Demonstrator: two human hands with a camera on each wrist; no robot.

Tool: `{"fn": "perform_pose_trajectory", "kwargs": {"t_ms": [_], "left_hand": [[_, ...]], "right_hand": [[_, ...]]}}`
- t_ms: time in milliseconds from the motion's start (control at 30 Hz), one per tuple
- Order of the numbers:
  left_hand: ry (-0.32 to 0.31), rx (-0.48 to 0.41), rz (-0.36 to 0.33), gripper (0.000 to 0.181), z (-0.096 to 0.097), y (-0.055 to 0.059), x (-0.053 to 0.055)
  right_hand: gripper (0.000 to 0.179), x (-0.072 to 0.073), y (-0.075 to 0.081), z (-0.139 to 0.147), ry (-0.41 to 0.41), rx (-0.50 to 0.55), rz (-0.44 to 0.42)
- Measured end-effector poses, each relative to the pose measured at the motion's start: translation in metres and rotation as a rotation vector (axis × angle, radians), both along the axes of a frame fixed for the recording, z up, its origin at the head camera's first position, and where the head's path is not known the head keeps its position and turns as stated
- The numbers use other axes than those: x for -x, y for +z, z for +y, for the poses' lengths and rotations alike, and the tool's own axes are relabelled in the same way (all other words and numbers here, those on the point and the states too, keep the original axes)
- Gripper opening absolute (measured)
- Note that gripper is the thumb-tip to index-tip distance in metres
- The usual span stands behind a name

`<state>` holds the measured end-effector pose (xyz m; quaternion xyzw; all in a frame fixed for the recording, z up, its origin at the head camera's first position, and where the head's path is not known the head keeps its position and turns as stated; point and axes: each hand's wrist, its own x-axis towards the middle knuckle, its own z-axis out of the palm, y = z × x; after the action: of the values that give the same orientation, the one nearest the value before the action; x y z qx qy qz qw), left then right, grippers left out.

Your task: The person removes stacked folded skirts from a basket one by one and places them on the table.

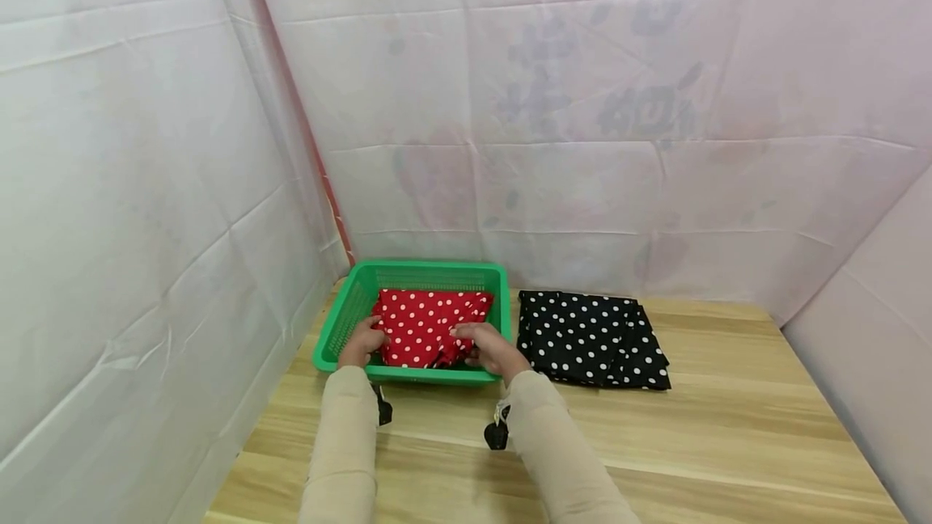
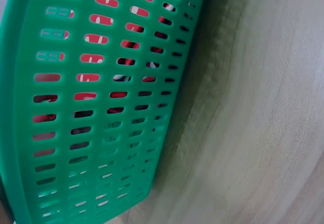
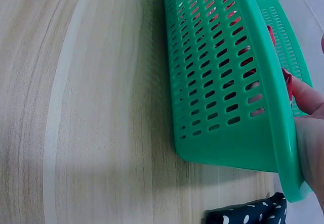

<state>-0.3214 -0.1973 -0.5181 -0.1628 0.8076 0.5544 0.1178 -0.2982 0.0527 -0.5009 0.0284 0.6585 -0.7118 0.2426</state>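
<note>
In the head view a folded red cloth with white dots [image 1: 418, 326] lies inside a green plastic basket [image 1: 437, 376]. My left hand [image 1: 362, 340] reaches over the basket's front left rim, its fingers apart at the cloth's left edge. Over the front right rim comes my right hand [image 1: 495, 348], with thumb and forefinger spread on the cloth's right part. The right wrist view shows the right thumb [image 3: 308, 96] against a red edge of cloth just inside the rim. Through the slots in the left wrist view, red fabric [image 2: 96, 38] shows; the left hand is mostly hidden there.
To the right of the basket, a folded black cloth with white dots [image 1: 582, 338] lies flat on the wooden table [image 1: 728, 427]. Pale sheeting [image 1: 553, 103] hangs close behind the basket, and more sheeting [image 1: 146, 225] stands at the left side.
</note>
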Motion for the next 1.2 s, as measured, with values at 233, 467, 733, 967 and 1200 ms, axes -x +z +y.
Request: {"fn": "perform_pose_trajectory", "kwargs": {"t_ms": [233,467,733,967,1200], "left_hand": [[-0.039,-0.008,0.035,0.062,-0.002,0.0,0.0],[-0.064,-0.097,0.121,0.065,-0.002,0.005,0.001],[-0.029,-0.227,0.172,0.066,-0.008,0.01,-0.009],[0.004,-0.287,0.235,0.059,-0.018,0.018,-0.022],[-0.018,-0.421,0.319,0.063,-0.021,0.035,-0.031]], "right_hand": [[0.041,-0.001,-0.002,-0.001,0.012,-0.072,0.121],[0.028,-0.001,-0.005,-0.003,-0.099,-0.068,0.188],[0.062,-0.003,0.0,0.001,-0.178,0.072,0.098],[0.074,-0.011,0.003,0.008,-0.144,0.148,0.062],[0.076,-0.014,0.013,0.012,-0.152,0.249,0.099]]}}
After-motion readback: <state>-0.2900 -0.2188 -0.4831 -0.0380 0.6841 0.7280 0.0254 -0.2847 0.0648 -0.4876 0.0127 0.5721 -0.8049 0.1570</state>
